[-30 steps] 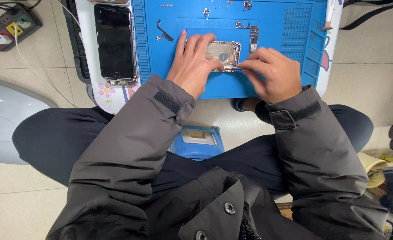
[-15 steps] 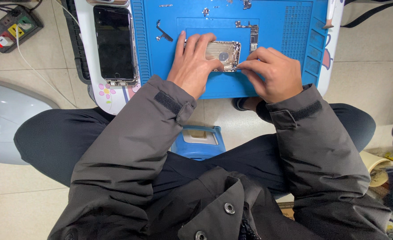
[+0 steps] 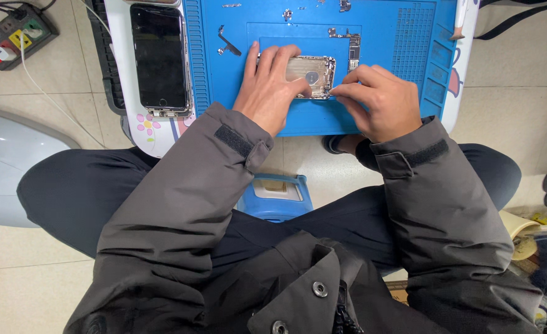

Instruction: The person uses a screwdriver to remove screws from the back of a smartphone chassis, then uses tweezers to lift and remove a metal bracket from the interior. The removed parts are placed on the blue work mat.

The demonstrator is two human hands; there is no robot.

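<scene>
An opened metal phone housing [image 3: 313,74] lies on a blue work mat [image 3: 378,43]. My left hand [image 3: 268,88] rests flat over the housing's left half and holds it down. My right hand [image 3: 378,100] sits at the housing's lower right corner, with thumb and forefinger pinched together there; anything between them is too small to see. A narrow circuit board [image 3: 351,48] lies just beyond the housing. Small metal parts [image 3: 226,41] lie on the mat at the left.
A black phone screen [image 3: 159,57] lies on the small white table [image 3: 156,130] left of the mat. A power strip [image 3: 15,37] sits on the tiled floor at the far left. A blue stool [image 3: 276,196] shows between my knees. A white appliance [image 3: 8,167] stands at left.
Both hands stay on the housing; only the view has shifted slightly.
</scene>
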